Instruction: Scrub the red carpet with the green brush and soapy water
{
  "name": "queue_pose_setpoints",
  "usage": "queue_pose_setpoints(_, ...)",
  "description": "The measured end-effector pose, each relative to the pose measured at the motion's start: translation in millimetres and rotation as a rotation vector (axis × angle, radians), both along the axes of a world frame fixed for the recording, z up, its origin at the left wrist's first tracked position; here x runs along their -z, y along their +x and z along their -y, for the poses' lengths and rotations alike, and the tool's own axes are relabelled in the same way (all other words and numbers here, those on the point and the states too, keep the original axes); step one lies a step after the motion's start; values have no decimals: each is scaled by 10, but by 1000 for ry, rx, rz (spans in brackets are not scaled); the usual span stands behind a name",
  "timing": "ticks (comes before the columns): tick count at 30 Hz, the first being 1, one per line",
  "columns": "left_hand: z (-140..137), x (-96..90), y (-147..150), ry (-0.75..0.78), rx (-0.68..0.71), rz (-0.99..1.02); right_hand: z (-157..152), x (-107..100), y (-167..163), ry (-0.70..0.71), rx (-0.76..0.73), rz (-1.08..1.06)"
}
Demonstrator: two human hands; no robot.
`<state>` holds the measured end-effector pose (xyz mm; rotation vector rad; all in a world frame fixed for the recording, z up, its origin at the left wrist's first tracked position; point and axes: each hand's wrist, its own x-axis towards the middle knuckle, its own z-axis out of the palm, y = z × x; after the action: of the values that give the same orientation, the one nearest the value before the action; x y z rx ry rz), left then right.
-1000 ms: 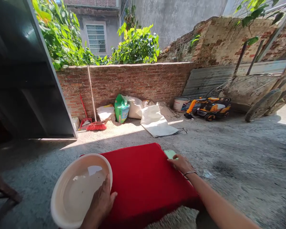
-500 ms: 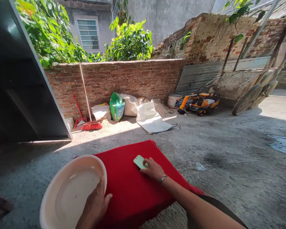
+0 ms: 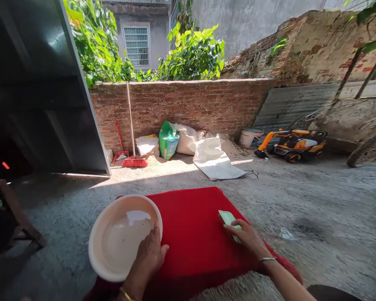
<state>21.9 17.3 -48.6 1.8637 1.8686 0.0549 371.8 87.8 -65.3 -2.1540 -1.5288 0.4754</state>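
Note:
A round, pale pink basin (image 3: 94,234) with water in it stands on the left of a table covered by a red cloth (image 3: 188,238). My left hand (image 3: 151,253) is at the basin's right rim, fingers over the inner side and thumb outside. Over the cloth's right side, my right hand (image 3: 249,239) grips a light green smartphone (image 3: 227,217) by its near part. The phone is tilted, thumb on its near side and fingers across the top; whether it still touches the cloth I cannot tell.
A dark metal door (image 3: 50,92) stands at left, near a wooden stool (image 3: 21,213). Along the brick wall (image 3: 191,100) are a red broom (image 3: 134,161), a green sack (image 3: 168,142) and a white sack (image 3: 216,159). A toy excavator (image 3: 296,146) sits at right.
My right hand has moved the phone rightward across the cloth and tilted it up. My left hand stays at the basin's rim. The view has turned left.

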Motion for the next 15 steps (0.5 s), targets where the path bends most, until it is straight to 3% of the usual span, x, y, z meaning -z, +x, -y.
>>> queue_pose_setpoints(3,16,-83,-30,-24,24,50,-9,80,-638,-114,-164,-143)
queue_pose_setpoints(7,43,-69,-112,-49,47,73,29,184,-1538,-32,-429,-177)
queue_pose_setpoints(9,57,-42,-142,-51,46,59,62,232,-1838,-7,-495,-125)
queue_pose_setpoints(12,78,-11,-161,-38,48,47,67,265,-1942,-12,-519,-48)
queue_pose_setpoints(15,96,2,-172,-28,54,33,11,182,-1624,-28,-469,52)
